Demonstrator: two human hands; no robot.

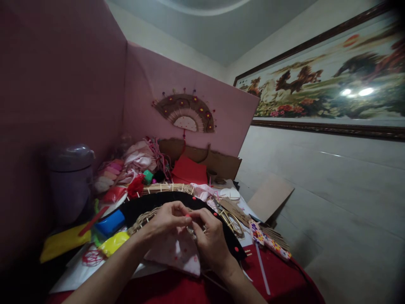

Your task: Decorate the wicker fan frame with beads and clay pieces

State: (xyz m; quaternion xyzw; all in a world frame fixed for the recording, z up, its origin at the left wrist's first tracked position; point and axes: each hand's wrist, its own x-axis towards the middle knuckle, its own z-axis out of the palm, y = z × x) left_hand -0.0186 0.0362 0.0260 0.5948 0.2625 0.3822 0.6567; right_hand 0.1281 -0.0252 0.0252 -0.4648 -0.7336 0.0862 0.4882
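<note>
Left hand (168,218) and right hand (211,235), both grips closed, pinch one small red piece (187,215).

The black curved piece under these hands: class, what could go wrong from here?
The small red piece between left hand and right hand could slip and get lost. The gold-handled scissors close by might scratch the right hand. The flower-patterned glue gun, near the red table's edge, might fall.

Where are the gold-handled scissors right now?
Head view, on the table to the right of the right hand: the scissors are just beyond the right part of the black arc, left of the flowered glue gun.
</note>
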